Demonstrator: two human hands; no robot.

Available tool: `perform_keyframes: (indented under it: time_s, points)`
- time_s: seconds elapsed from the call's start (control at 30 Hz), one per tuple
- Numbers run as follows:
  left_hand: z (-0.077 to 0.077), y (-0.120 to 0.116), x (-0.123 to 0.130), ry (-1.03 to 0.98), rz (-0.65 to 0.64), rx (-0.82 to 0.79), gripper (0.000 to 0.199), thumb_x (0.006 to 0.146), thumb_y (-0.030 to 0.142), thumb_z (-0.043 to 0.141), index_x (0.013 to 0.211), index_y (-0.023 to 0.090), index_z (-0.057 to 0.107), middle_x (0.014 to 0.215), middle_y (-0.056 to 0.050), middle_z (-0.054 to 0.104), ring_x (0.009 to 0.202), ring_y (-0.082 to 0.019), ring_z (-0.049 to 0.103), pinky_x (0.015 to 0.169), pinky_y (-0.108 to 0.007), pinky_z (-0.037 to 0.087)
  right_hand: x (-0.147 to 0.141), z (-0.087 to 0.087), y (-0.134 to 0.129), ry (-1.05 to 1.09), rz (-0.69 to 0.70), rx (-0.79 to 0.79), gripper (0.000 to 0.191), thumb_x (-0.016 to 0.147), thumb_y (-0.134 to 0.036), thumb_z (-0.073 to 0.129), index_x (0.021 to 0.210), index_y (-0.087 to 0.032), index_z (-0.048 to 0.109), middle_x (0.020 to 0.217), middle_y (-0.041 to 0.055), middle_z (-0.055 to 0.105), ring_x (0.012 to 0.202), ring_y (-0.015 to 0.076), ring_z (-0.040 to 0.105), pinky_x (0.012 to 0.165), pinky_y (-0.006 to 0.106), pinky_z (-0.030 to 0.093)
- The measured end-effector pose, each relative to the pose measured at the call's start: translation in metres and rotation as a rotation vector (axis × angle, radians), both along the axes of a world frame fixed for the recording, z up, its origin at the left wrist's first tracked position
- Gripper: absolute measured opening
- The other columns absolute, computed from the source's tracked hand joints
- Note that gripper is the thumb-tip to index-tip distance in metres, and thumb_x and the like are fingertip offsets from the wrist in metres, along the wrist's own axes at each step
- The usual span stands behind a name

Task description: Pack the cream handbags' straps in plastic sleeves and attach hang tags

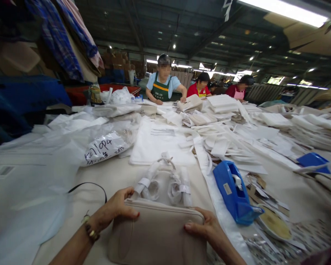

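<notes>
A beige zipped bag (157, 235) lies at the near edge of the table, its top edge turned away from me. My left hand (121, 206) grips its upper left corner, thumb on the front face. At the upper right corner my right hand (204, 225) holds it the same way. Beyond the zip stretch handles or straps (165, 176) wrapped in white film, with white bands round them. A white foam sheet (164, 141) lies behind the straps.
To the right stands a blue tape dispenser (233, 191) beside a yellowish round dish (276, 221). A marked plastic package (105, 147) and clear bags lie left. White sheets (223, 141) are heaped behind. Several people work across the table.
</notes>
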State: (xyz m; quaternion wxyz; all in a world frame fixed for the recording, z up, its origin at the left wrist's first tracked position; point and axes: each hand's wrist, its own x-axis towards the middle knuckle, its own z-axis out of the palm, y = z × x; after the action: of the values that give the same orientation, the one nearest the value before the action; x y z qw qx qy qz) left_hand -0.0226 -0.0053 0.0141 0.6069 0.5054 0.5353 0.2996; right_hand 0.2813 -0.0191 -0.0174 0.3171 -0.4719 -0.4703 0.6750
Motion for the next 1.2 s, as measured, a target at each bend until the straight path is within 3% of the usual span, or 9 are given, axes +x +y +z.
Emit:
perform_keyframes:
  time_s: [0.2,0.4,0.5,0.6,0.73,0.93,1.0,1.13,1.2]
  points:
    - [-0.013,0.003,0.003,-0.259,0.020,-0.155,0.051,0.046,0.027,0.079,0.093,0.012,0.066,0.073,-0.001,0.068,0.071,-0.021,0.062,0.065,-0.027,0.046,-0.001,0.002,0.014,-0.058,0.075,-0.080,0.037,0.048,-0.040,0.080,0.074,-0.014,0.072,0.065,-0.0004,0.068,0.059,0.0164,0.061,0.057,0.024,0.045]
    - [-0.022,-0.002,0.007,-0.307,0.193,-0.172,0.048,0.050,0.030,0.079,0.094,0.012,0.068,0.070,-0.003,0.070,0.069,-0.023,0.065,0.066,-0.030,0.049,-0.007,-0.005,0.027,-0.088,0.042,-0.071,0.042,0.051,-0.040,0.076,0.083,-0.013,0.069,0.073,0.0025,0.071,0.068,0.0205,0.064,0.064,0.027,0.047]
    - [-0.027,-0.005,0.010,-0.173,0.293,-0.119,0.045,0.054,0.035,0.076,0.092,0.015,0.067,0.074,-0.001,0.071,0.073,-0.023,0.065,0.067,-0.029,0.049,-0.011,-0.009,0.028,-0.272,-0.087,0.022,0.042,0.052,-0.041,0.075,0.084,-0.016,0.064,0.074,0.0026,0.070,0.072,0.0234,0.064,0.063,0.029,0.046]
    - [-0.033,-0.010,0.010,0.137,0.389,0.010,0.045,0.057,0.047,0.073,0.090,0.017,0.067,0.082,-0.001,0.072,0.083,-0.026,0.065,0.075,-0.030,0.048,-0.015,-0.012,0.024,-0.561,-0.185,0.124,0.039,0.056,-0.044,0.073,0.083,-0.020,0.058,0.075,0.0030,0.069,0.076,0.0262,0.064,0.065,0.031,0.044]
    - [-0.040,-0.014,0.010,0.427,0.386,0.107,0.046,0.066,0.058,0.062,0.089,0.019,0.065,0.089,-0.003,0.071,0.093,-0.028,0.063,0.081,-0.032,0.046,-0.021,-0.013,0.020,-0.779,-0.197,0.165,0.041,0.065,-0.052,0.067,0.092,-0.023,0.055,0.080,0.0051,0.069,0.081,0.0280,0.064,0.070,0.034,0.043]
    - [-0.042,-0.014,0.012,0.529,0.421,0.094,0.053,0.065,0.060,0.060,0.095,0.017,0.057,0.094,-0.010,0.068,0.097,-0.031,0.061,0.085,-0.038,0.044,-0.026,-0.016,0.017,-0.904,-0.150,0.188,0.046,0.073,-0.052,0.063,0.103,-0.019,0.054,0.087,0.0100,0.067,0.087,0.0313,0.063,0.073,0.038,0.043]
    - [-0.039,-0.015,0.013,0.544,0.415,0.092,0.052,0.065,0.060,0.058,0.093,0.017,0.057,0.095,-0.011,0.067,0.096,-0.032,0.061,0.084,-0.039,0.044,-0.025,-0.025,0.011,-0.938,-0.203,0.340,0.048,0.076,-0.051,0.061,0.110,-0.018,0.053,0.095,0.0125,0.064,0.090,0.0314,0.062,0.075,0.039,0.044]
    - [-0.035,-0.012,0.012,0.564,0.391,0.084,0.049,0.066,0.058,0.056,0.091,0.016,0.058,0.097,-0.012,0.067,0.097,-0.032,0.061,0.084,-0.038,0.044,-0.028,-0.039,0.001,-1.112,-0.368,0.986,0.048,0.081,-0.044,0.060,0.122,-0.020,0.053,0.112,0.0159,0.057,0.104,0.0335,0.053,0.083,0.046,0.041]
    - [-0.034,-0.009,0.009,0.576,0.373,0.083,0.047,0.066,0.056,0.056,0.091,0.016,0.058,0.092,-0.011,0.067,0.095,-0.031,0.062,0.082,-0.037,0.045,-0.033,-0.039,-0.001,-1.120,-0.230,1.289,0.039,0.087,-0.026,0.052,0.126,-0.023,0.052,0.116,0.0130,0.056,0.108,0.0304,0.049,0.089,0.045,0.037]
